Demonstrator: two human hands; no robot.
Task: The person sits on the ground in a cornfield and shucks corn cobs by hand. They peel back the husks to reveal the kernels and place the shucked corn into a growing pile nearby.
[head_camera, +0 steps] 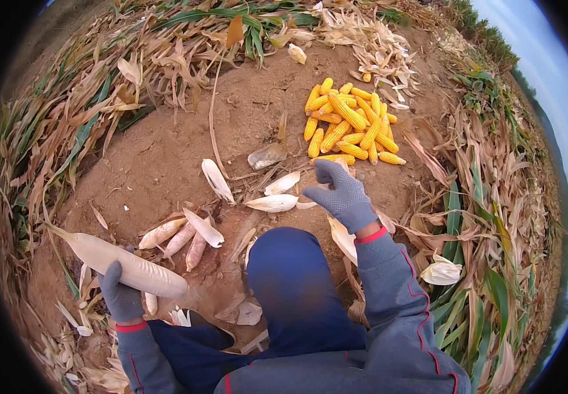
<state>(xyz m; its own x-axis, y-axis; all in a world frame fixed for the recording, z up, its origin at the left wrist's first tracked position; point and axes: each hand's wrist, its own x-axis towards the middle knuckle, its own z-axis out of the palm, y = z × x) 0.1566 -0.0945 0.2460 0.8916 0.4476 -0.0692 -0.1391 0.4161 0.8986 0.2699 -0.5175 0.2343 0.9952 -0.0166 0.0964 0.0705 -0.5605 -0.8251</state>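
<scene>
My left hand (121, 290), in a grey dotted work glove, grips an ear of corn in its pale dry husk (121, 268), whose stem end points up and left. My gloved right hand (340, 192) is held out with thumb and fingers apart and nothing between them. Just beyond it lies a pile of husked yellow corn cobs (353, 123) on bare soil. Several unhusked ears (180, 239) rest on the ground right of my left hand. Loose pale husk leaves (274, 203) are scattered left of my right hand.
Cut corn stalks with dry leaves (131, 83) line the left and far side. More stalks (481, 236) run along the right. A husk heap (377, 49) sits behind the cobs. A clear plastic piece (267, 156) lies on the soil. My bent knee (293, 285) fills the near middle.
</scene>
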